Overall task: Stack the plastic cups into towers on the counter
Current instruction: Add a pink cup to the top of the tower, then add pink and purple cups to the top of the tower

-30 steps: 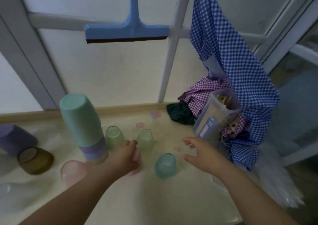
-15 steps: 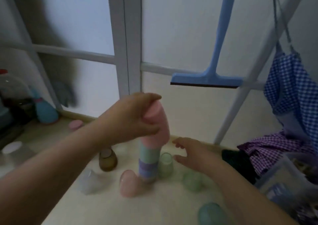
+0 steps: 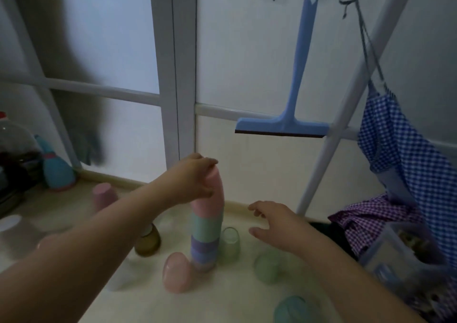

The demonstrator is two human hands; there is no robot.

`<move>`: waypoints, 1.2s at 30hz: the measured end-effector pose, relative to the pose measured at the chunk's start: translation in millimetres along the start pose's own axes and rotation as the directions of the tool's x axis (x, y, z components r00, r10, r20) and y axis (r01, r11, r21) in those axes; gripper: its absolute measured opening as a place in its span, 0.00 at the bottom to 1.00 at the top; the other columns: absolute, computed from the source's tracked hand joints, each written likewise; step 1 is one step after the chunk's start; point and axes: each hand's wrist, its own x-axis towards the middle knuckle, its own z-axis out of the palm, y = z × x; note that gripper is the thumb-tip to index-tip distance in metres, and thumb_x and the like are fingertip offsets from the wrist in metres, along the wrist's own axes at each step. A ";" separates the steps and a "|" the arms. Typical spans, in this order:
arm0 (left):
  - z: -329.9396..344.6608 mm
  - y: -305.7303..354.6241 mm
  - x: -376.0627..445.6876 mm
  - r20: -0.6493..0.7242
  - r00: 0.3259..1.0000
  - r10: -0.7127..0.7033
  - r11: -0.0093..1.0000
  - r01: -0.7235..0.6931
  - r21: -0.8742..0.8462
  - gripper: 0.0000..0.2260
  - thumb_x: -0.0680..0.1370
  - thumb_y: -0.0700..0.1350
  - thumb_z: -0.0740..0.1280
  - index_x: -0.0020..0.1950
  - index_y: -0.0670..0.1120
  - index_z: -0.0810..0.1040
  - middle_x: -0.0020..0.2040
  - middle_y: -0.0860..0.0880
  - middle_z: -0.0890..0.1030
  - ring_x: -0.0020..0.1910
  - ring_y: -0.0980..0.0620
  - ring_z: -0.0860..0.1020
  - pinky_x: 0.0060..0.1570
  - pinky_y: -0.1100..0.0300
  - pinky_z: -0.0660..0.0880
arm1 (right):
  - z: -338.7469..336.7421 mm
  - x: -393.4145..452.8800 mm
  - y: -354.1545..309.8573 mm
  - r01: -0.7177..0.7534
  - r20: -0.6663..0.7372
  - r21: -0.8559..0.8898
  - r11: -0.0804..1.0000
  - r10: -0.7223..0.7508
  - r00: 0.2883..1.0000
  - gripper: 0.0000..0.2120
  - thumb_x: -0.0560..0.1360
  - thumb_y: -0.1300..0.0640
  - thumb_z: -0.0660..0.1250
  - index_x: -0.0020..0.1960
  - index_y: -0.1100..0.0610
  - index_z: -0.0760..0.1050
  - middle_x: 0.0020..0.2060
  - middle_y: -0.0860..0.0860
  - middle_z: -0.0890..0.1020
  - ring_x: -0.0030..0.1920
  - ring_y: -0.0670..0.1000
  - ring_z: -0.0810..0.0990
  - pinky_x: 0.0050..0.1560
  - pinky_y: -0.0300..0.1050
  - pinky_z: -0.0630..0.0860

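A tower of upturned cups [image 3: 206, 236] stands mid-counter: purple at the bottom, mint green above, a pink cup [image 3: 214, 199] on top. My left hand [image 3: 195, 177] grips the pink cup's top. My right hand [image 3: 274, 221] hovers open just right of the tower, touching nothing. Loose cups stand around the base: a pink one [image 3: 176, 275], a brown one [image 3: 148, 241], two pale green ones [image 3: 230, 243] [image 3: 267, 267], a teal one [image 3: 291, 310] at the bottom edge, and a mauve one [image 3: 103, 196] further back left.
A blue squeegee [image 3: 286, 122] hangs on the wall above. Checked cloths [image 3: 405, 154] and a clear plastic container [image 3: 395, 251] crowd the right side. A teal bottle [image 3: 58, 172] and dark jars stand at the left. The cream counter [image 3: 222, 298] runs to the wall.
My left hand picked up a pink cup from the counter and set it on the green-and-purple tower. The camera tilted up and left; my right hand stayed open beside the tower.
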 end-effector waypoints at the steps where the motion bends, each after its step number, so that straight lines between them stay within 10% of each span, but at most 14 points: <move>1: 5.0 -3.3 -0.8 0.010 1.000 -0.008 1.000 0.008 -0.016 0.30 0.71 0.45 0.69 0.71 0.51 0.62 0.64 0.47 0.69 0.58 0.47 0.72 0.58 0.52 0.75 | 2.3 -3.4 0.9 -0.009 0.008 0.012 1.000 0.008 1.000 0.25 0.74 0.48 0.66 0.68 0.49 0.65 0.63 0.48 0.74 0.60 0.48 0.73 0.58 0.39 0.68; 11: 12.4 -50.6 -47.3 -0.189 0.977 -0.103 0.991 0.083 -0.109 0.25 0.74 0.52 0.67 0.69 0.50 0.64 0.66 0.48 0.71 0.58 0.50 0.74 0.57 0.56 0.72 | 58.3 -6.5 -46.7 0.117 0.163 0.030 0.993 -0.120 0.979 0.17 0.71 0.54 0.67 0.60 0.52 0.73 0.57 0.53 0.79 0.56 0.52 0.77 0.55 0.44 0.73; 36: -13.9 -387.0 -169.7 0.154 0.913 -0.379 0.925 0.381 0.019 0.32 0.71 0.50 0.70 0.71 0.47 0.61 0.69 0.47 0.68 0.65 0.47 0.70 0.62 0.56 0.69 | 218.6 140.2 -263.6 0.016 0.214 0.053 0.998 -0.027 0.976 0.23 0.72 0.53 0.68 0.65 0.54 0.70 0.54 0.50 0.76 0.45 0.42 0.70 0.43 0.29 0.63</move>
